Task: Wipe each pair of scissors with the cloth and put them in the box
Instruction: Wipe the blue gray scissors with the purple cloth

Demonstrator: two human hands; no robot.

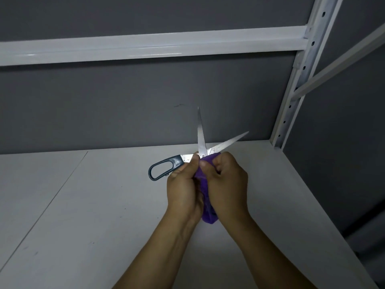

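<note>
Scissors (pixel 201 146) held above white shelf (pixel 87 215), blades spread in a V, dark handle loop sticking out left. Left hand (pixel 183 189) grips scissors near pivot. Right hand (pixel 228 184) pinches purple cloth (pixel 209 217) against blade base.

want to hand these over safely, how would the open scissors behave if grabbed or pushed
Probably stiff: the scissors have metal blades and a hard-looking handle. The blades are spread, so they may swing at the pivot. The bare pointed tips look risky to grab.
</note>
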